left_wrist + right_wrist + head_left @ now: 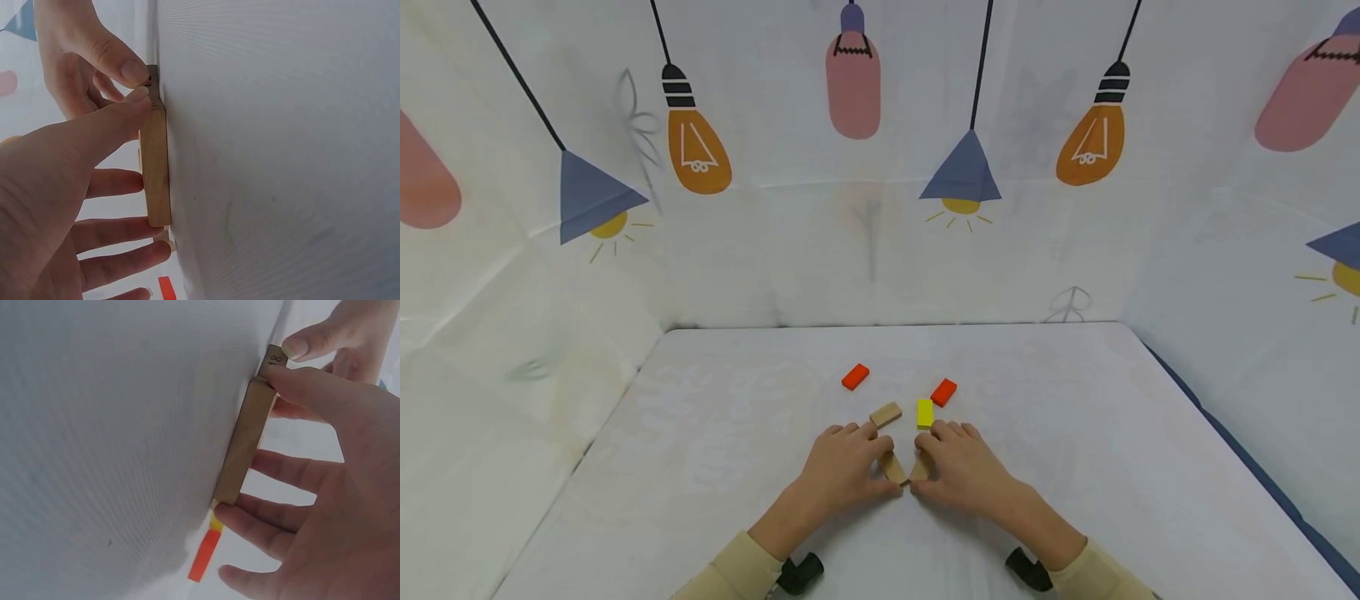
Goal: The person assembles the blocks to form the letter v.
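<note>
Fingers [115, 182] half bent, the left hand [844, 463] pinches a wooden block [891, 469], the right hand [964, 468] another block [922, 467]. The blocks meet in a V on the surface [700, 467], lower centre of the frame.

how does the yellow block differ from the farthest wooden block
The yellow block is bright yellow; the farthest wooden block is plain tan. The yellow block points almost straight ahead; the farthest wooden block lies at a clear slant. Both are rectangular pieces on the white table.

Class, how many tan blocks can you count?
3: one tan block in the left hand, another block in the right hand, a third block beyond the left hand. Hands may hide more.
</note>
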Tool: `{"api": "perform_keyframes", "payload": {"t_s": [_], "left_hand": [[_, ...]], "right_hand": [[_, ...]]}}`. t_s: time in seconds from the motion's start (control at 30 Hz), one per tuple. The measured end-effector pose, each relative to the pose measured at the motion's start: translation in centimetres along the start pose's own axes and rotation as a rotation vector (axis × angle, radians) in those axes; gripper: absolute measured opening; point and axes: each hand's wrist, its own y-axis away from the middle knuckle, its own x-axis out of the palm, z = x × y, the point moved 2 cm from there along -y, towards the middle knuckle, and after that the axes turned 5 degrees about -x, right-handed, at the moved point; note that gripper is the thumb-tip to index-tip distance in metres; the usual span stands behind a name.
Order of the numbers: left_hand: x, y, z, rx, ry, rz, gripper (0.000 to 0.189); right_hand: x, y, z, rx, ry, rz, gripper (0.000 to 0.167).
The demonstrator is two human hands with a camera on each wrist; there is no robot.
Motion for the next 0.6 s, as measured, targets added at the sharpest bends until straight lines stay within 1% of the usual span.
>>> {"api": "perform_keyframes", "payload": {"t_s": [0.33,0.5,0.6], "left_hand": [[-0.39,0.08,0.04,0.002,0.009,-0.012,0.045],[-0.43,0.11,0.03,0.007,-0.004,-0.028,0.046],[-0.38,0.14,0.03,0.013,-0.011,-0.044,0.046]], "right_hand": [[-0.44,-0.01,-0.13,0.017,-0.037,0.009,0.056],[-0.64,-0.07,-0.32,0.045,-0.053,0.019,0.060],[-0.92,-0.07,-0.37,0.054,-0.059,0.011,0.060]]}}
